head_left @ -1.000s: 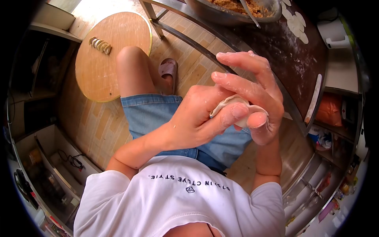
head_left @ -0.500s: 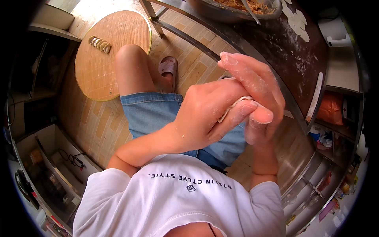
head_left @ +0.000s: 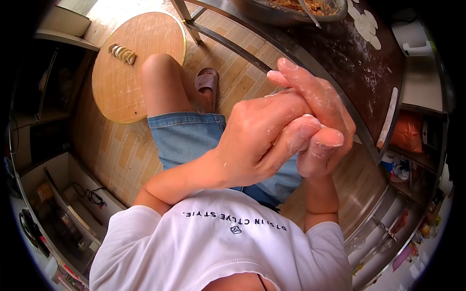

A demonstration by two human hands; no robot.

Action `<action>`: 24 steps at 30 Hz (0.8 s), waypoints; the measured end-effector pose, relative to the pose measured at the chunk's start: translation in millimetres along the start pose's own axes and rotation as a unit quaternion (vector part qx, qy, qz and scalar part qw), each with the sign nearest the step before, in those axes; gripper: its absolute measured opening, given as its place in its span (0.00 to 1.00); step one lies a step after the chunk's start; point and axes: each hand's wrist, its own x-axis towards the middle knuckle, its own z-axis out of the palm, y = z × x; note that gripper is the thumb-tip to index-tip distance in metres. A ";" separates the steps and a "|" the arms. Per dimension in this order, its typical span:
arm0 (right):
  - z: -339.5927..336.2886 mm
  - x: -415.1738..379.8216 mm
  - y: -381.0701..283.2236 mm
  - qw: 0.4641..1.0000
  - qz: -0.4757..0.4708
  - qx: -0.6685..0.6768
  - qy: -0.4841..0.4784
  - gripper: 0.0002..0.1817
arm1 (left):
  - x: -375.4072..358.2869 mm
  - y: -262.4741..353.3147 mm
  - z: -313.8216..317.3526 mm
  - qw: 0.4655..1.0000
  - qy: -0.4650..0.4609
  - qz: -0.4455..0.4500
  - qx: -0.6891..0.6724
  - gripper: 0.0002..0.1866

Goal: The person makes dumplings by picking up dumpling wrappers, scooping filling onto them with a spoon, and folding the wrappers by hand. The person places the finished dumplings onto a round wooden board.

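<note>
My left hand [head_left: 262, 133] and my right hand [head_left: 330, 111], both dusted with flour, are pressed together above my lap. Between them they squeeze a dumpling [head_left: 308, 115]. Only a thin pale edge of its wrapper shows by the left thumb; the rest is hidden by the fingers. Both thumbs lie side by side with bent tips, and the right fingers wrap over the left hand's far side. To the left, several finished dumplings [head_left: 122, 53] lie in a row on a round wooden board [head_left: 138, 87].
A metal bowl of orange-brown filling [head_left: 310, 9] with a spoon [head_left: 309, 13] stands on the dark floured table [head_left: 349, 63]. Flat round wrappers [head_left: 366, 29] and a floured rolling pin [head_left: 387, 118] lie on it. The table's metal edge runs just beyond my hands. Shelves stand at both sides.
My hands have closed more tightly around the dumpling, so less wrapper edge shows. The right hand and both thumbs have shifted slightly to the right.
</note>
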 end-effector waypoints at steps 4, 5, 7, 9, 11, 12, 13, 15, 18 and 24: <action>-0.5 1.6 2.4 0.999 -0.027 -0.036 0.010 0.46 | 0.9 6.7 -0.2 0.995 -0.010 -0.057 -0.077 0.07; -0.7 1.6 2.7 0.999 -0.027 -0.041 0.011 0.47 | 0.7 7.7 -1.3 0.995 -0.013 -0.066 -0.076 0.06; -1.7 0.9 0.4 0.999 -0.011 -0.050 0.006 0.47 | -0.1 8.7 -0.6 0.995 -0.006 -0.072 -0.069 0.06; -1.5 1.2 1.9 0.997 -0.028 -0.066 0.007 0.48 | -0.7 8.2 2.7 0.998 0.015 -0.047 -0.048 0.06; 0.6 2.2 -1.1 0.994 -0.027 -0.101 0.020 0.48 | -1.1 3.7 6.1 0.999 0.035 0.014 -0.009 0.06; 4.0 3.1 -8.5 0.992 -0.009 -0.125 0.032 0.48 | -1.4 0.2 8.0 0.997 0.044 0.055 0.016 0.06; 4.6 3.1 -11.3 0.991 -0.002 -0.133 0.036 0.49 | -1.0 -3.2 10.1 0.994 0.056 0.084 0.031 0.06; 4.2 2.4 -15.0 0.991 0.002 -0.130 0.038 0.49 | 0.0 -7.5 14.0 0.986 0.078 0.133 0.056 0.07; 0.0 0.0 -15.3 0.994 -0.006 -0.107 0.032 0.49 | 1.3 -8.3 17.2 0.976 0.099 0.176 0.084 0.07; 0.3 -0.8 -15.0 0.995 -0.006 -0.100 0.027 0.47 | 5.2 -4.7 16.5 0.949 0.133 0.243 0.148 0.07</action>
